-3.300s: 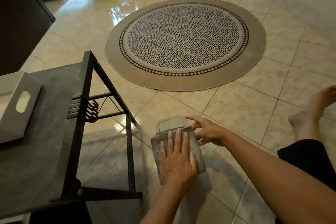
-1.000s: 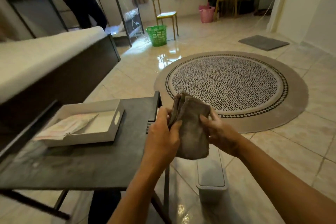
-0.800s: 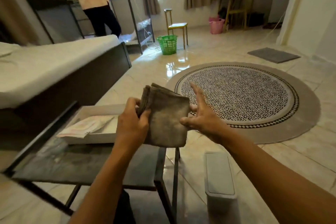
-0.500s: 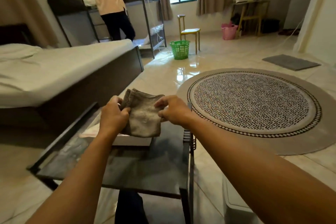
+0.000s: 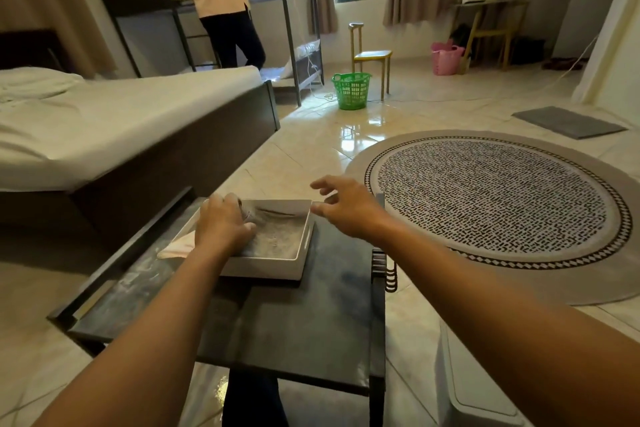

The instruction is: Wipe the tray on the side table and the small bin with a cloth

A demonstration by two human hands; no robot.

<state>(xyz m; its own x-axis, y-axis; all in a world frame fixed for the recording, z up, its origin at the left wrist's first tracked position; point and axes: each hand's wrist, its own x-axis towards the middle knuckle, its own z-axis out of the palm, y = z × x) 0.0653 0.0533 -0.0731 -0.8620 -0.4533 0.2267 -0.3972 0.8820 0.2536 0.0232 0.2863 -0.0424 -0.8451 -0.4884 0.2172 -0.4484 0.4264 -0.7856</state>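
Note:
A white tray (image 5: 273,269) with cut-out handles sits on the dark side table (image 5: 304,319). The grey-brown cloth (image 5: 277,236) lies spread inside the tray. My left hand (image 5: 221,224) presses down on the cloth's left part. My right hand (image 5: 346,206) hovers just past the tray's far right corner, fingers apart and holding nothing. The small grey bin (image 5: 474,388) stands on the floor right of the table, partly behind my right forearm. A pale pink paper (image 5: 176,248) pokes out at the tray's left side.
A bed (image 5: 121,128) runs along the left. The round patterned rug (image 5: 498,211) lies to the right on glossy tiles. A person (image 5: 221,3) stands at a bunk bed at the back. A green basket (image 5: 350,90) and a yellow chair (image 5: 370,55) stand beyond.
Earlier the cloth lay on the bin on the floor; then both hands lifted it over the table. Now it lies in the tray under my left hand, and my right hand has let go.

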